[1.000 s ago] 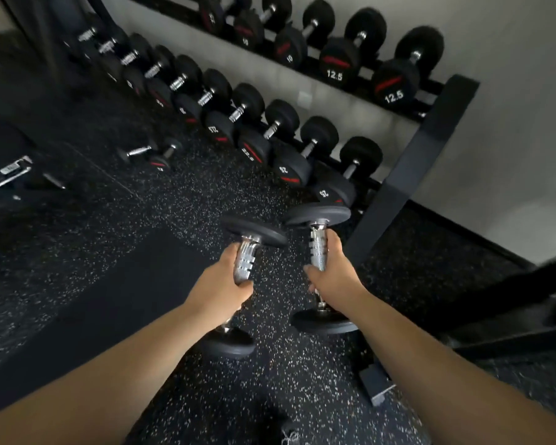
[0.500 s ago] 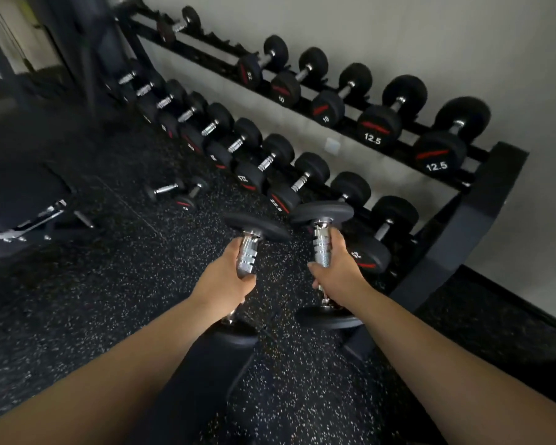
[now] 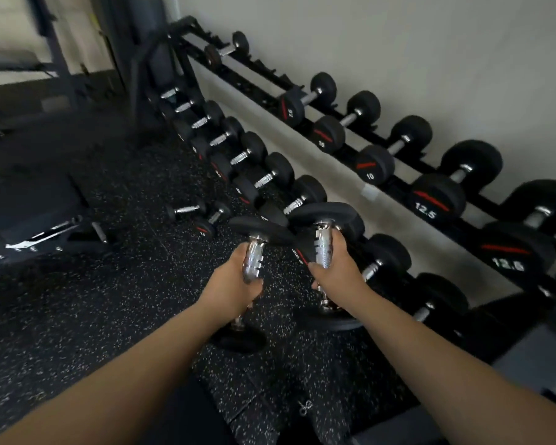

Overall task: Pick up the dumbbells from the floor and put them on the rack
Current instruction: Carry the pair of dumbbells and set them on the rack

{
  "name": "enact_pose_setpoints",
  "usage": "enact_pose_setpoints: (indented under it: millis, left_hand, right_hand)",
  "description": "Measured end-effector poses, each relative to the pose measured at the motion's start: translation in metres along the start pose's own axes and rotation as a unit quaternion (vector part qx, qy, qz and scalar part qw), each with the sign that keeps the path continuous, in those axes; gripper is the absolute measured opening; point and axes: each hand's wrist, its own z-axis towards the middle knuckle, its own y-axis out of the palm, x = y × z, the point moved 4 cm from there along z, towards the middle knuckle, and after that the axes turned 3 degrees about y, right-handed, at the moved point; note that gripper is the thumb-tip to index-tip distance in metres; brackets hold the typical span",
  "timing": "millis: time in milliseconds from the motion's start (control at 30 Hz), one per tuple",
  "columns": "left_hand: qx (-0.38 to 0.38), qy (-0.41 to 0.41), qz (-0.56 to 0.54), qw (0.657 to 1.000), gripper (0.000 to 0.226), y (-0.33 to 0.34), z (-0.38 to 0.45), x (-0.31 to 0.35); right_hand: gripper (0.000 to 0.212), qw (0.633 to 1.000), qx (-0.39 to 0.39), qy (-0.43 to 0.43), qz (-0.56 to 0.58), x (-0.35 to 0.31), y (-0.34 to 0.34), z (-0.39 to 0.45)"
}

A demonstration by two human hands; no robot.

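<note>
Change: view swung left along rack since a second ago; more of upper tier now visible; grip on both dumbbells unchanged. Judged: carry phase, placement pending.

Left hand [image 3: 235, 285]: closed round chrome handle of left dumbbell [image 3: 253, 258], held upright, off floor.

Right hand [image 3: 336, 268]: closed round handle of right dumbbell [image 3: 324, 244], upright, just beside left one.

Floor [image 3: 87, 303]: speckled rubber. Small dumbbell pair [image 3: 199, 215] lies beyond left hand.

Rack [image 3: 264, 91]: two tiers, beyond and right of hands; empty cradles far end of upper tier.

A gym: a two-tier dumbbell rack [image 3: 395, 183], speckled rubber floor [image 3: 77, 303] and a bench [image 3: 29, 220]
</note>
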Motion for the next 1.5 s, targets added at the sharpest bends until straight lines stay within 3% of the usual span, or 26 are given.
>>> enact_pose_setpoints:
  millis: [300,633,967,1500]
  left_hand:
    - [0.111,-0.048,0.006,0.993,0.068,-0.039,0.114,0.026]
    - [0.196,-0.083,-0.013,0.977,0.074,-0.142,0.186,-0.009]
    - [0.214,-0.08,0.001,0.974,0.073,-0.284,0.291,-0.045]
    - [0.247,-0.1,-0.038,0.963,0.075,-0.443,0.511,-0.074]
  right_hand:
    - [0.08,0.995,-0.088,-0.036,-0.035,-0.042,-0.003,0.157]
    - [0.081,0.983,-0.173,-0.058,-0.012,-0.127,0.087,0.266]
    - [0.082,0.979,-0.186,-0.083,-0.008,-0.242,0.176,0.393]
    - [0.083,0.962,-0.227,-0.144,-0.045,-0.39,0.281,0.639]
